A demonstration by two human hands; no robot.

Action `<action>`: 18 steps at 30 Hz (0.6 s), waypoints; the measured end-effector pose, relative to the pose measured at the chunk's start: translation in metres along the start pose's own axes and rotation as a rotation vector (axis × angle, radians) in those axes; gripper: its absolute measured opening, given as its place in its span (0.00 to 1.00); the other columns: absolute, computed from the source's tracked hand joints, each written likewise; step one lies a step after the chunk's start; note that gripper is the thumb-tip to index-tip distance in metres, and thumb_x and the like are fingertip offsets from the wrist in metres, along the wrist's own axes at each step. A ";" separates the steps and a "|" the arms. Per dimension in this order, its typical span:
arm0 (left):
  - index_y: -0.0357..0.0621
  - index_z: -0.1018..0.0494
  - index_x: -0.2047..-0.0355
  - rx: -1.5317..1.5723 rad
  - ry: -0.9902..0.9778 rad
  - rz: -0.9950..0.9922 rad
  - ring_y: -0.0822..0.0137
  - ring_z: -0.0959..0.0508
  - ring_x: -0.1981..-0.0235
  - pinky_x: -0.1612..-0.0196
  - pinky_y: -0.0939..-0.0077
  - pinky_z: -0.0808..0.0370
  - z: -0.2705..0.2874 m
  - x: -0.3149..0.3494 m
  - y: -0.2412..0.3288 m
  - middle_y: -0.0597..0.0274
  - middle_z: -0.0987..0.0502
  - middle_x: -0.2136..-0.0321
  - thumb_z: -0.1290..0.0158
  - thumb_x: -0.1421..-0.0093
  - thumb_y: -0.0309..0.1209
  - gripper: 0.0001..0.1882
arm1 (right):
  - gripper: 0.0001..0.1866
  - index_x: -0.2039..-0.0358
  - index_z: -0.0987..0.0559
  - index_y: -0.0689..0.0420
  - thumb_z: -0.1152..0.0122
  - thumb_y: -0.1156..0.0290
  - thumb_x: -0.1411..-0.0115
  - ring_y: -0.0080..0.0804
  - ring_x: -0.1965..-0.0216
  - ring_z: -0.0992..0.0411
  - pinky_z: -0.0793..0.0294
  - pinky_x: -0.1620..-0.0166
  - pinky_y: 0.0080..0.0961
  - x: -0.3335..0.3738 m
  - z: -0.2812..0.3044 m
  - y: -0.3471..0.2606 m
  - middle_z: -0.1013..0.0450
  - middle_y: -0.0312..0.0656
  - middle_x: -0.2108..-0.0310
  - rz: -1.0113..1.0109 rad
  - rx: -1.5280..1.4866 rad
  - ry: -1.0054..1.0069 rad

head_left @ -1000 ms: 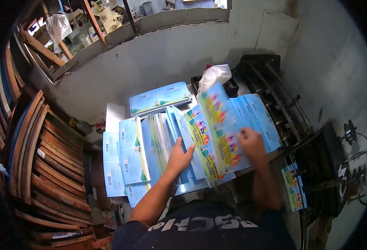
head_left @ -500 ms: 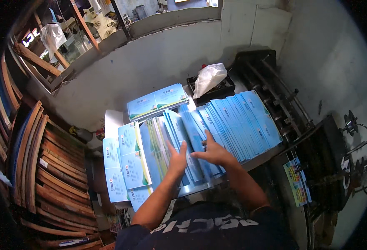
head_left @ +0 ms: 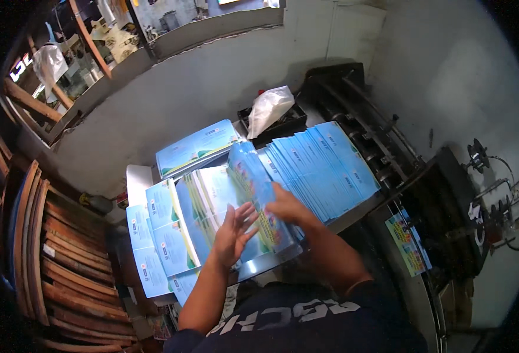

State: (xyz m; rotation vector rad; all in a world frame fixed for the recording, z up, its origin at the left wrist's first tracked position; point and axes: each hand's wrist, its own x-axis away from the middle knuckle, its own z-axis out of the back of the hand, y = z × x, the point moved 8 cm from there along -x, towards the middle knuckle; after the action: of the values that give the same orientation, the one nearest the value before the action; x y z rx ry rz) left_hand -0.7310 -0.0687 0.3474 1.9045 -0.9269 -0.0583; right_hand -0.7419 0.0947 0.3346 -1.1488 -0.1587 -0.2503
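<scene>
Light blue printed sheets lie fanned across the table in overlapping rows. A batch of printed sheets [head_left: 251, 170] is lifted and tilted in the middle, its colourful printed side partly showing. My right hand [head_left: 289, 205] is closed on the right edge of this batch; some of its fingers are hidden. My left hand [head_left: 234, 233] is open just left of the batch, palm turned toward it and fingers apart, above the sheets lying underneath. To the right spreads a fanned row of blue sheets [head_left: 324, 167]. White-edged sheets [head_left: 174, 241] overlap on the left.
Another stack of sheets [head_left: 197, 147] lies at the back. Beside it, a black box [head_left: 292, 125] carries a white plastic bag [head_left: 270, 110]. A dark metal machine [head_left: 368, 132] stands at the right. Wooden-framed panels [head_left: 83, 259] are racked on the left.
My right hand has taken hold of a batch of sheets and tilted it up. My left hand has moved left and turned its palm. The view has shifted, moving the scene leftward.
</scene>
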 end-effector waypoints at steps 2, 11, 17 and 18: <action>0.37 0.42 0.37 -0.071 0.042 -0.165 0.54 0.34 0.40 0.39 0.56 0.38 0.008 0.016 0.014 0.48 0.37 0.39 0.61 0.33 0.57 0.37 | 0.32 0.43 0.35 0.67 0.42 0.72 0.50 0.45 0.61 0.23 0.25 0.53 0.38 0.005 0.041 0.012 0.24 0.56 0.60 0.068 -0.370 0.026; 0.35 0.32 0.46 -0.357 0.716 -0.598 0.64 0.25 0.52 0.47 0.69 0.30 0.148 0.132 0.065 0.54 0.24 0.53 0.55 0.30 0.33 0.18 | 0.35 0.36 0.39 0.58 0.44 0.62 0.42 0.60 0.47 0.32 0.29 0.46 0.42 0.036 0.222 0.011 0.34 0.55 0.41 0.012 0.835 0.631; 0.36 0.33 0.44 -0.958 1.004 -0.463 0.58 0.29 0.45 0.41 0.64 0.34 0.179 0.162 0.070 0.50 0.28 0.48 0.47 0.36 0.31 0.22 | 0.42 0.33 0.43 0.56 0.40 0.49 0.42 0.55 0.36 0.43 0.39 0.38 0.49 0.006 0.203 0.105 0.46 0.52 0.33 -0.218 0.924 0.419; 0.36 0.33 0.43 -1.029 0.964 -0.455 0.55 0.30 0.44 0.40 0.63 0.35 0.170 0.159 0.069 0.49 0.30 0.46 0.46 0.38 0.32 0.24 | 0.44 0.33 0.43 0.57 0.38 0.48 0.43 0.54 0.34 0.46 0.43 0.36 0.51 0.004 0.204 0.115 0.49 0.53 0.32 -0.221 0.791 0.430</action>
State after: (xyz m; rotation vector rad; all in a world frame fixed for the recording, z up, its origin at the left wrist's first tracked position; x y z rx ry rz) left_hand -0.7278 -0.3109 0.3666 0.9104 0.2224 0.0954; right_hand -0.7052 0.3254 0.3170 -0.2751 0.0053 -0.5643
